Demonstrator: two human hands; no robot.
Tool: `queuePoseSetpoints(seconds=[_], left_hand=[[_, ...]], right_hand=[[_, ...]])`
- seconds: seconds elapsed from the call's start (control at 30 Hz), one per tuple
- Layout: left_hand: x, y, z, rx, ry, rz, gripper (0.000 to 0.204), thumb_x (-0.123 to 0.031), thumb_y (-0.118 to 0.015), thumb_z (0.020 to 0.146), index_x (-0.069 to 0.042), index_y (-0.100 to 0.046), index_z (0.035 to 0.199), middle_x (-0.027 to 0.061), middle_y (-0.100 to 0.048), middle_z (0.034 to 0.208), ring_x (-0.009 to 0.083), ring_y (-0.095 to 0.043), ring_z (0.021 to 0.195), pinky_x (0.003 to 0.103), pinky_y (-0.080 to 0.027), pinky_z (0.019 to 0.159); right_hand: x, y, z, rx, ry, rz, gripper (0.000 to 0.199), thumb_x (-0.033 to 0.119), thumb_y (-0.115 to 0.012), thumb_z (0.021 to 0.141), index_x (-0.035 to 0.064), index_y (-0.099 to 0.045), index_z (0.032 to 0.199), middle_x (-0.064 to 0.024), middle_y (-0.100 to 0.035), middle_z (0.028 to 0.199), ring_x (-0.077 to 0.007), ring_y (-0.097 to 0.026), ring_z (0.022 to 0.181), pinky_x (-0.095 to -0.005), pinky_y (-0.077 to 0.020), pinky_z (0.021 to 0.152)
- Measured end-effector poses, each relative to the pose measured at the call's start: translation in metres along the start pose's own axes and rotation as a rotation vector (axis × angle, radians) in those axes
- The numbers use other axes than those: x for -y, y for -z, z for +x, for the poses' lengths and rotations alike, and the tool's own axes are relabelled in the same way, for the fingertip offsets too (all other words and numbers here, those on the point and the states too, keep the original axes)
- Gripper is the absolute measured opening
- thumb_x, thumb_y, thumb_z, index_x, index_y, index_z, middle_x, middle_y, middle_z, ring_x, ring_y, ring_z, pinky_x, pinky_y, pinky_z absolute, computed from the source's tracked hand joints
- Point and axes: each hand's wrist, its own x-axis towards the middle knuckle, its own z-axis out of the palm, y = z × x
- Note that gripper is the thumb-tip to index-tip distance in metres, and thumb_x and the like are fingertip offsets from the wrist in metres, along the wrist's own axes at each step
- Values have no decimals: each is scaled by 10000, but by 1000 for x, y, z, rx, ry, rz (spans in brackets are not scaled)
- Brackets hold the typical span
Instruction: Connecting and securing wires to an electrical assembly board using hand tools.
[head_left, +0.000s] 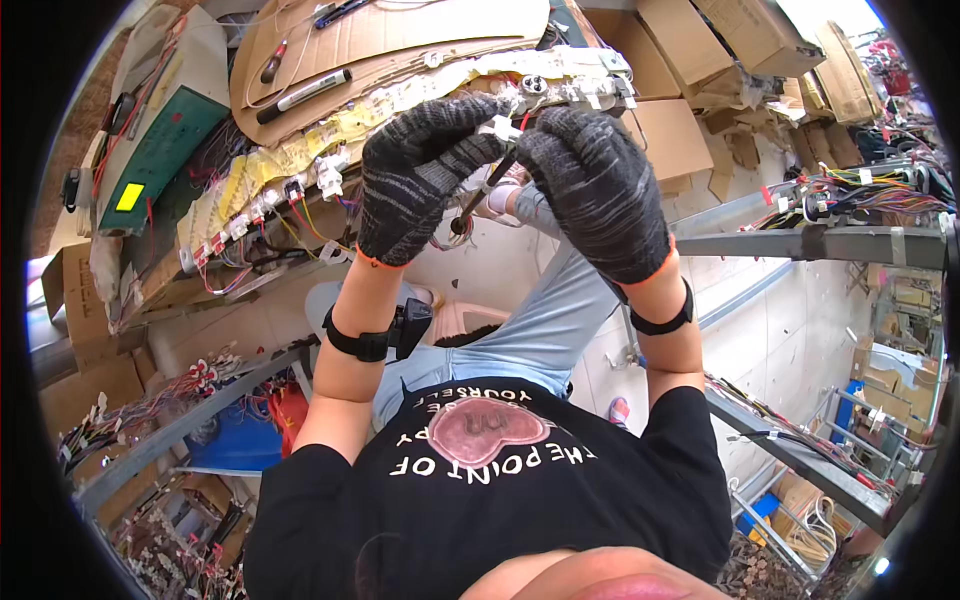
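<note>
Both gloved hands meet at the near edge of the wire harness board. The left hand has its fingers curled around a white connector; the right hand is closed on a thin dark tool angled under that connector. Many connectors already sit along the board with wires attached — this one looks unfinished. Behind the board, open cardboard boxes — contents hidden.

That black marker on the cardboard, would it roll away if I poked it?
Probably yes. The black marker looks round and smooth, so a sideways poke could roll it across the flat cardboard. It seems stiff and light. The cardboard's bumpy edges and the screwdriver nearby might stop it.
</note>
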Motion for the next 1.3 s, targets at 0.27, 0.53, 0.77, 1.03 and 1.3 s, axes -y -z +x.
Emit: queuePoseSetpoints(seconds=[0.27,0.53,0.77,1.03,1.3], left_hand=[[8,2,-9,-50,104,-319,255,-19,-639,833,-5,-601,1085,117,-643,1040,187,-621,932,319,-505,838],[14,3,-12,-31,24,-363,271,-44,-648,833,-2,-595,1095,118,-647,1018,184,-623,919,318,-508,833],[8,-7,-14,-51,-2,-281,257,-19,-651,822,9,-604,1073,127,-647,1034,186,-625,921,322,-506,844],[15,-5,-18,-49,23,-257,254,-43,-647,833,-14,-601,1081,119,-633,1078,187,-611,965,321,-501,854],[14,-8,-17,-40,47,-395,212,-63,-616,863,-18,-601,1070,110,-627,1062,174,-605,951,309,-505,836]], right_hand=[[20,-24,-3,-261,-499,669,259,27,-763,685,42,-625,904,-60,-609,879,-174,-601,802,-274,-491,741],[28,-36,-7,-355,-863,1238,279,65,-743,752,38,-578,974,-33,-608,891,-100,-583,807,-241,-498,713],[26,-34,-9,-430,-251,215,265,-11,-724,662,63,-632,899,-106,-603,894,-281,-594,815,-351,-493,715],[27,-32,-18,-441,-292,222,194,-19,-709,697,65,-652,863,-90,-626,923,-239,-603,849,-332,-490,767],[25,-27,-18,-433,-256,163,259,5,-723,681,67,-639,918,-102,-608,927,-280,-599,858,-361,-490,747]])
